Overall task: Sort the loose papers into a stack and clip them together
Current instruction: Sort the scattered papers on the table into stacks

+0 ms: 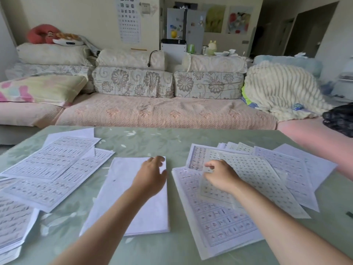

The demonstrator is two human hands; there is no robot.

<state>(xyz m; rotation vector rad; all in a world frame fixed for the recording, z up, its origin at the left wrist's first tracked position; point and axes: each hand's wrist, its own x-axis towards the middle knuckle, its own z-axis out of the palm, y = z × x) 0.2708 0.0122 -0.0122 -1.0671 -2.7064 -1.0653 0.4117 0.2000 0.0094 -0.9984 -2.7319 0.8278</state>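
Note:
A neat stack of white papers (122,197), blank side up, lies in the middle of the green table (152,140). My left hand (150,176) rests flat on the stack's far right part, fingers fairly straight. To the right, loose printed sheets (267,175) fan out over each other. My right hand (219,175) is over them, its curled fingers pinching the top sheet (248,178) near its left edge. More printed sheets (49,169) lie scattered on the left. No clip can be made out for certain.
A sofa (162,111) with floral cushions runs along the table's far side. A small dark object (349,214) sits at the table's right edge. A dark lacy cloth (340,119) lies at the far right.

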